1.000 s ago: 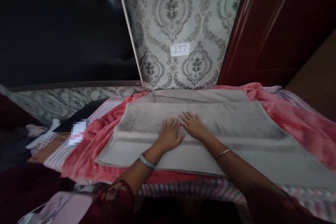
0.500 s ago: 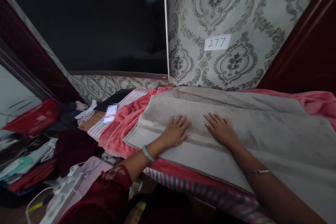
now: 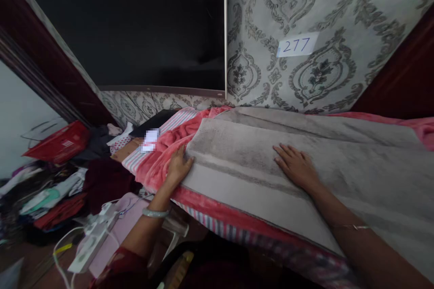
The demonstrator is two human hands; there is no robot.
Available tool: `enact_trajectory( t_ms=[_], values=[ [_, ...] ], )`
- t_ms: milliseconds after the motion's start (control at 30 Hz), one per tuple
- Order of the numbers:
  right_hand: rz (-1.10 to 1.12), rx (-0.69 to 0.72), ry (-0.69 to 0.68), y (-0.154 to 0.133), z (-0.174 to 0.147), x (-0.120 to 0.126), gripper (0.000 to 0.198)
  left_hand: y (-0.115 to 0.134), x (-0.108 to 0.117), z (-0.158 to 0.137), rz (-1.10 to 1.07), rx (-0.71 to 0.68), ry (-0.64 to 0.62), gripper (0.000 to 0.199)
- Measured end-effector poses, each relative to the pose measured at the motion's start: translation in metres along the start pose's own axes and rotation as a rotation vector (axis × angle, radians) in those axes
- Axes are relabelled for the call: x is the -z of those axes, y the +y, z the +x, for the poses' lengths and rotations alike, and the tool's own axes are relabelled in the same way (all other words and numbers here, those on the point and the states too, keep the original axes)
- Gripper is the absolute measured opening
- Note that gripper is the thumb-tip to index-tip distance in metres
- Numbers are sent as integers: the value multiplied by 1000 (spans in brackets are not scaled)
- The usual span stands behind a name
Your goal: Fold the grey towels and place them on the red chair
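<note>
A grey plush blanket (image 3: 251,153) lies spread out, with its near left part folded over on itself. My right hand (image 3: 295,166) rests flat on its middle, fingers spread. At the blanket's left edge is my left hand (image 3: 178,166), fingers stretched out and apart, partly over the pink blanket (image 3: 159,162) underneath. The pink blanket is bunched in wrinkles on the left and shows along the near side as well. Below it a striped cloth (image 3: 210,222) hangs down the near side.
A large dark television (image 3: 135,27) is on the patterned wall behind, beside a paper label (image 3: 297,45) reading 277. To the left are heaped clothes (image 3: 57,205) and a red bag (image 3: 61,141). A white power strip (image 3: 93,239) with cables lies on a pink surface at the lower left.
My left hand has slid left from the grey blanket's surface to its left edge. My right hand stays flat on the blanket. The view has shifted slightly.
</note>
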State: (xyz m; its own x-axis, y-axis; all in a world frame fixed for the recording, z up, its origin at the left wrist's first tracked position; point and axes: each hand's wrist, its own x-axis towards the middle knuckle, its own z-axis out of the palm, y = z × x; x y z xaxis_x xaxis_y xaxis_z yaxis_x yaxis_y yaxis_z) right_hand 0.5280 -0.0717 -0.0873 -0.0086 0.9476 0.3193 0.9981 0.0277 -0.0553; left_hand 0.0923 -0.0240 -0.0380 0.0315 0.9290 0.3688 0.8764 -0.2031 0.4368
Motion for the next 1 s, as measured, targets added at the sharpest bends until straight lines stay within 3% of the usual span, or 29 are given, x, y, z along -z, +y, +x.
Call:
enact_trajectory(
  t_ms=[200, 333, 633, 767, 800, 900, 1000],
  values=[
    [2, -5, -6, 1, 1, -2, 57, 1, 5, 24, -183, 52, -112, 43],
    [4, -15, -28, -1, 0, 1, 58, -2, 1, 32, -264, 75, -40, 42],
    [7, -27, -52, -4, 2, 6, 56, -3, -8, 26, -48, 38, -42, 35],
    [21, -28, -55, -4, 3, 7, 56, 18, -3, 9, 124, -215, 177, 30],
    [22, -32, -59, -4, 3, 7, 56, 25, -5, 4, 145, -328, 163, 27],
    [27, -44, -72, -4, 4, 7, 56, 42, -15, -12, 150, -614, -67, 21],
    [36, -40, -72, -4, 4, 7, 56, 47, -25, -20, 171, -625, -129, 19]
  ],
)
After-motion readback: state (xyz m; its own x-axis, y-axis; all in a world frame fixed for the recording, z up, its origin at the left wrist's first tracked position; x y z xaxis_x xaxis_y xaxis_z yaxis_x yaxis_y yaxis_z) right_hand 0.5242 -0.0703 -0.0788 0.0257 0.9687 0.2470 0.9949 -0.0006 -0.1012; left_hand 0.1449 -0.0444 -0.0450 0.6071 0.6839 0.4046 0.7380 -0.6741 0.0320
